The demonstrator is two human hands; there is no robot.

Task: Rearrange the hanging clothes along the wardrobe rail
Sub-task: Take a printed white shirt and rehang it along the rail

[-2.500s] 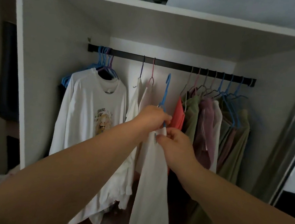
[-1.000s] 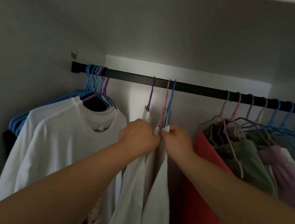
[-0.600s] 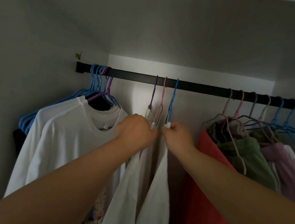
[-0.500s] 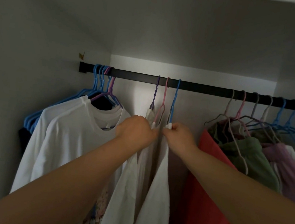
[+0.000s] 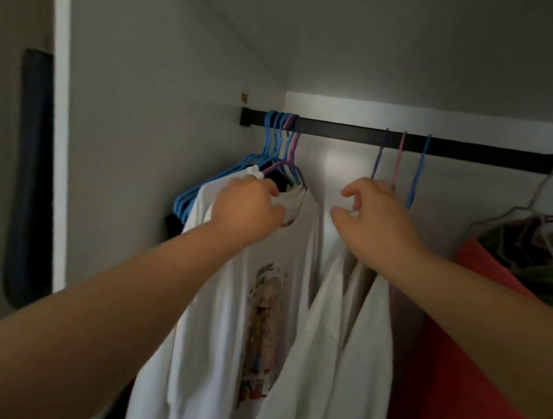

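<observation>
My left hand (image 5: 247, 206) grasped the printed white T-shirt (image 5: 243, 306) collar at the rail's (image 5: 342, 132) left end; my right hand (image 5: 373, 219) hovered released beside three middle hangers (image 5: 398, 159). Next, probably sliding them left.

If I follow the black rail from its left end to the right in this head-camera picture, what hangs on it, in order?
bunch of blue hangers → white printed T-shirt → purple hanger → pink hanger → blue hanger → coral garment, all along the rail.
</observation>
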